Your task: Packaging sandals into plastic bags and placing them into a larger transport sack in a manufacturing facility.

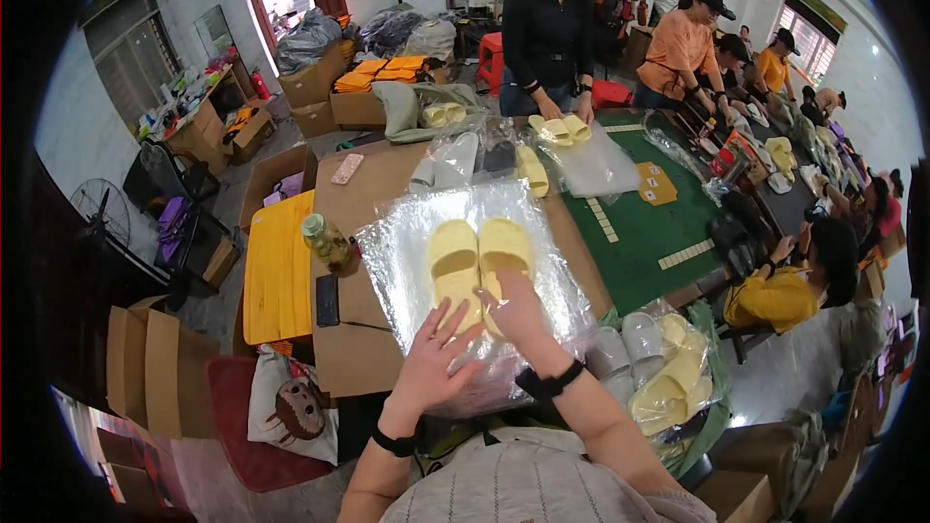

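A pair of pale yellow slippers lies side by side, toes pointing away from me, on a stack of clear, shiny plastic bags. My left hand is open, its spread fingertips at the heel of the left slipper. Over the heel of the right slipper is my right hand, its fingers bent onto the footbed and partly hidden from above. Both wrists wear black bands. The bags rest on a brown cardboard-covered table.
Left of the bags are a black phone, a glass jar and a yellow-orange stack. Bagged slippers sit at my right. Across the green tabletop, a person in black handles yellow slippers. Several others work along the right.
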The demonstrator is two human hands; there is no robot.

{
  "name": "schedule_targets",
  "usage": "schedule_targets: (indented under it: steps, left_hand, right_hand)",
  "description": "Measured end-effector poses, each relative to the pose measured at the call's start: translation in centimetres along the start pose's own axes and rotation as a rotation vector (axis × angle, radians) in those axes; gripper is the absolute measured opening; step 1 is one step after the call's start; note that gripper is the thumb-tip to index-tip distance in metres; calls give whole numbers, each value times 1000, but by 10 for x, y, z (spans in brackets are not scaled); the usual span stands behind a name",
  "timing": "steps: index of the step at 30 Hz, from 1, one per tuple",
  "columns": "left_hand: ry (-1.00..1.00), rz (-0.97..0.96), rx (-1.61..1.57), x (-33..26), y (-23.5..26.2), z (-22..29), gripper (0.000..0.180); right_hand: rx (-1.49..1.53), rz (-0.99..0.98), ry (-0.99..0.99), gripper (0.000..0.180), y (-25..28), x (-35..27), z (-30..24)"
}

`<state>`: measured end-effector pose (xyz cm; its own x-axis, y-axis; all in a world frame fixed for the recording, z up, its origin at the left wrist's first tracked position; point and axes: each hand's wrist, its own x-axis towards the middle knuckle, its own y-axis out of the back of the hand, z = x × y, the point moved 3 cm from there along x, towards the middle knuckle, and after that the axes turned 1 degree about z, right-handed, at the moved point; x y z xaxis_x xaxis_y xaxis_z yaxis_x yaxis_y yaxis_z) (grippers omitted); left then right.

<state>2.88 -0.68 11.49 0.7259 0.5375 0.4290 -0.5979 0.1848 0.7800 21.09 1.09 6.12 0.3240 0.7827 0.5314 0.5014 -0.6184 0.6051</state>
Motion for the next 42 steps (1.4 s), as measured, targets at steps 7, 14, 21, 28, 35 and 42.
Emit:
schedule_targets:
  steps: [7,14,21,28,35,42]
  left_hand:
    - [286,40,-63,-46,20,-38,47]
    - [213,-29,33,-63,7,-49,47]
    - [127,-35,5,-72,-2,-53,24]
    - [244,118,-167,-84,-6,-69,9]
    - [572,325,-160,-89,-18,-89,14]
    - [800,278,-68,-70,-39,-101,22]
  right_hand:
    - [233,-149,52,13,102,-87,15]
    - [-94,-3,-55,25,149,-80,65]
    - [34,-384,170,23,126,-68,62]
    - [82,-272,102,8,118,-69,84]
    - [83,-166,-199,10,105,-61,89]
    - [77,-144,-471,24,69,-51,115]
